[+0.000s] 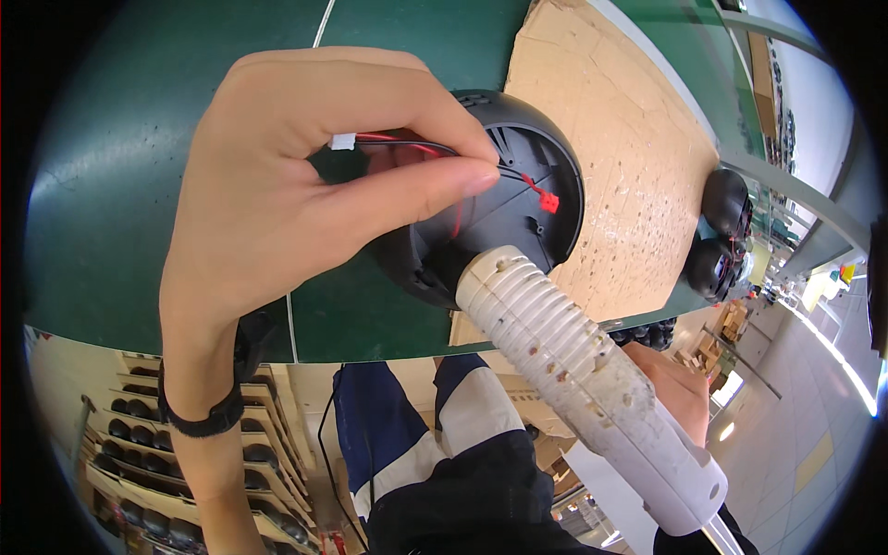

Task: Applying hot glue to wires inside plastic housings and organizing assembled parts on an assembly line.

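My left hand (250, 176) is closed in a pinch, thumb and forefinger together on a red-and-black wire lead (388, 139). A white plug (343, 141) sits at one end of the lead and a small red plug (548, 202) at the other. Beneath the fingertips lies a black, round, hollow plastic housing (518, 222), with ribs and posts inside. My right hand (668, 388) is wrapped round a white, stained hot glue gun (592, 370), which hides most of its fingers. The gun's ribbed front end points at the housing's near rim, and a clear stick comes out of its back.
The housing rests partly on a brown cardboard sheet (629, 185) on the green table (120, 194). More black housings (726, 203) stand at the right edge. Below left, a shelf rack (139, 462) holds several dark round parts. A black cable hangs by my legs.
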The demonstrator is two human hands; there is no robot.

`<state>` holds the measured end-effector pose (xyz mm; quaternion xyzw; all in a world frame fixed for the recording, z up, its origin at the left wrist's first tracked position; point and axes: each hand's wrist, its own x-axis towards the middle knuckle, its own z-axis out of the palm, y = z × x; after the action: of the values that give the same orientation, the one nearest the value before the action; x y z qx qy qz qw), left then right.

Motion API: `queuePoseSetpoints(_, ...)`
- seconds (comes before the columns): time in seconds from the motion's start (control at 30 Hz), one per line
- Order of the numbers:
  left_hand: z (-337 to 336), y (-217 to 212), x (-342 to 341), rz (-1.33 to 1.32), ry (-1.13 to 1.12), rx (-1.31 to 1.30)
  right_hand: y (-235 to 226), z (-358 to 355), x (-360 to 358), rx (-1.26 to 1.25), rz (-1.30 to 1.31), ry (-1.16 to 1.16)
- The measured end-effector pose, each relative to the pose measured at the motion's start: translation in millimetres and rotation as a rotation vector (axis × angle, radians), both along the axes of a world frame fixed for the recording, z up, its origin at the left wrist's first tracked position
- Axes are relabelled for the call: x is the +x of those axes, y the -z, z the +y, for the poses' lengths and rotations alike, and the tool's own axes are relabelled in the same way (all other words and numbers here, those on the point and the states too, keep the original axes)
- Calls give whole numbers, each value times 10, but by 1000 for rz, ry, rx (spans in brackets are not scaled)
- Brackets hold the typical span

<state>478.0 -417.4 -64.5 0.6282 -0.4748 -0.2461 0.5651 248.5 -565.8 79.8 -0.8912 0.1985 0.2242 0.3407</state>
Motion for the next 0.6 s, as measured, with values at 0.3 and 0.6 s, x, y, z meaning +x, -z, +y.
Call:
queuePoseSetpoints(0.3,50,-35,-22,-14,-24,9,-13,42,51,-38,21,32)
queuePoseSetpoints(0.6,432,-177,-264,23,-74,1,-19,-12,98,-30,28,-12)
